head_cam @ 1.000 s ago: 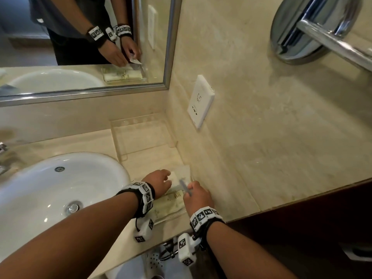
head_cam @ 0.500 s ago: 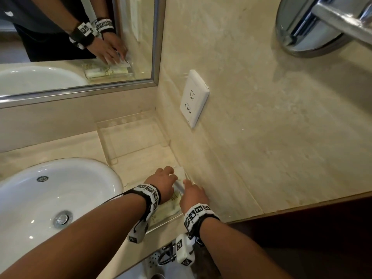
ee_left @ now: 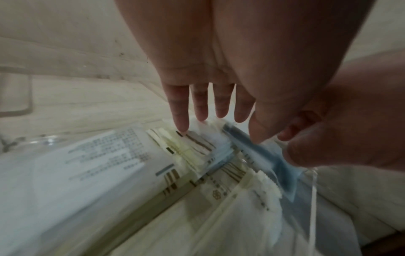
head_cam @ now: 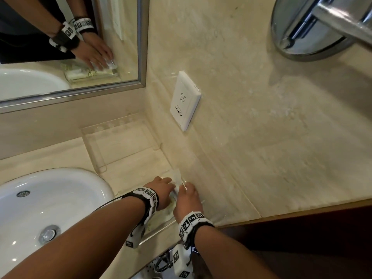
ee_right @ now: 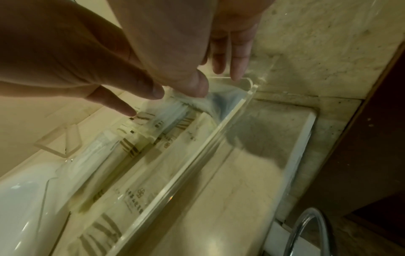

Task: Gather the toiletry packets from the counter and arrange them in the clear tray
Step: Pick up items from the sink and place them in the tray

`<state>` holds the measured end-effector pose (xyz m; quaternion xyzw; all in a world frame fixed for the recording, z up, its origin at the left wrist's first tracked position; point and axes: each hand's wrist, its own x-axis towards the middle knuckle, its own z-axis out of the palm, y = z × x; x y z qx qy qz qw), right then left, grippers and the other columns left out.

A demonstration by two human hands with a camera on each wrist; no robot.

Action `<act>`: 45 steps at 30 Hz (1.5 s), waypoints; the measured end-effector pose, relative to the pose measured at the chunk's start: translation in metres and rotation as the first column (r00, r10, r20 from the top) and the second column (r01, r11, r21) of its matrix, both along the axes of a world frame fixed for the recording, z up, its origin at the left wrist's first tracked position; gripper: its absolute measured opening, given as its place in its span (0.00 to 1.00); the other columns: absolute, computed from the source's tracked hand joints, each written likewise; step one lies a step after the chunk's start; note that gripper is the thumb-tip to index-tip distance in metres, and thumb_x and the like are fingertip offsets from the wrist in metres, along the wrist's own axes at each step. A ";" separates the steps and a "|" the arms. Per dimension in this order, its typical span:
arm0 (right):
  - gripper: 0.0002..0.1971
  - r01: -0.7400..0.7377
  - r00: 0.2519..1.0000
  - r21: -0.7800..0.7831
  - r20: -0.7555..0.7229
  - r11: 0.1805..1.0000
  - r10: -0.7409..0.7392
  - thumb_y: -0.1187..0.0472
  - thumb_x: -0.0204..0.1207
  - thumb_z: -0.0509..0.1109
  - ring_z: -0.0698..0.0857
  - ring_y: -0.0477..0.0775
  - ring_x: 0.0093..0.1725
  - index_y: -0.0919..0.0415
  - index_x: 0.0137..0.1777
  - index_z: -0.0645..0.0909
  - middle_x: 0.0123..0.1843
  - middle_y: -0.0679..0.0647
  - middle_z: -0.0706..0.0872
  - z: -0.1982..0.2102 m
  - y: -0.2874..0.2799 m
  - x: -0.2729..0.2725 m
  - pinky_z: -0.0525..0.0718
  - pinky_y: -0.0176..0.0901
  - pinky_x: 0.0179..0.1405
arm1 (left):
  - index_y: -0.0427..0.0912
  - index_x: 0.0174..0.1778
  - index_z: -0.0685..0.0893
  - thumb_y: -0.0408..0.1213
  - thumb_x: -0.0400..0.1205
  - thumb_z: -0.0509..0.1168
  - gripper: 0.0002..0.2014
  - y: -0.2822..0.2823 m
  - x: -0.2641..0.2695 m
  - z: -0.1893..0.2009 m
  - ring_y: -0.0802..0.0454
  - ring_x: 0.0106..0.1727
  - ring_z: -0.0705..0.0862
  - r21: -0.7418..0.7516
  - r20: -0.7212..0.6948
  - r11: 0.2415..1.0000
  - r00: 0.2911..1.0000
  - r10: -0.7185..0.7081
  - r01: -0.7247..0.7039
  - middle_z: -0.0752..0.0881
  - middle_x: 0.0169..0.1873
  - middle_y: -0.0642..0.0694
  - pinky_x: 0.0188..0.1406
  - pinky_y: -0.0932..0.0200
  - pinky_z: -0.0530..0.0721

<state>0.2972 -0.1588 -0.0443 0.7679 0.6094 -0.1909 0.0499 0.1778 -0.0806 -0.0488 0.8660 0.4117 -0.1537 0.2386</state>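
Note:
A clear tray (head_cam: 157,232) lies on the counter near its front edge, and several white toiletry packets (ee_left: 109,164) with brown stripes lie side by side in it. My left hand (head_cam: 163,188) reaches over them with straight fingers, fingertips touching the packets (ee_right: 136,155). My right hand (head_cam: 187,198) pinches a clear packet with a blue item (ee_right: 221,100) between thumb and fingers at the tray's far end, against its rim (ee_right: 219,131). That blue packet (ee_left: 263,152) lies partly over the others. The hands almost touch.
A second, empty clear tray (head_cam: 120,146) sits in the back corner under the mirror (head_cam: 60,47). The white sink (head_cam: 50,208) is to the left, and a wall socket (head_cam: 185,99) is on the right wall. The counter's front edge (head_cam: 302,210) is close behind my right wrist.
My right hand has brought the blue packet down into the far end of the tray. My left hand has slid right, next to it. The head view has tilted.

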 end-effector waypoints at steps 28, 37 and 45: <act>0.32 -0.041 0.986 -0.158 -0.165 0.987 0.015 0.52 0.78 0.69 0.68 0.62 0.82 0.52 0.82 0.66 0.87 0.52 0.60 -0.019 0.030 0.005 0.70 0.51 0.79 | 0.45 0.74 0.74 0.34 0.77 0.66 0.27 0.007 -0.001 -0.025 0.39 0.68 0.73 -0.001 -0.015 0.999 0.999 0.044 -0.044 0.73 0.67 0.42 0.65 0.49 0.80; 0.30 -0.008 0.994 -0.108 -0.112 0.994 -0.004 0.52 0.80 0.68 0.68 0.61 0.80 0.49 0.82 0.66 0.81 0.55 0.67 -0.022 0.022 0.003 0.69 0.50 0.78 | 0.50 0.71 0.78 0.35 0.77 0.65 0.24 0.011 0.001 -0.023 0.39 0.67 0.73 -0.057 -0.031 0.993 0.995 0.098 -0.100 0.75 0.61 0.43 0.63 0.48 0.80; 0.36 0.008 0.993 -0.145 -0.117 0.989 -0.025 0.54 0.77 0.69 0.66 0.64 0.81 0.47 0.85 0.61 0.83 0.56 0.63 -0.017 0.018 0.003 0.73 0.54 0.77 | 0.45 0.73 0.75 0.40 0.80 0.64 0.23 0.014 -0.006 -0.017 0.37 0.73 0.71 -0.023 -0.053 0.991 0.990 0.128 -0.129 0.73 0.73 0.39 0.70 0.47 0.74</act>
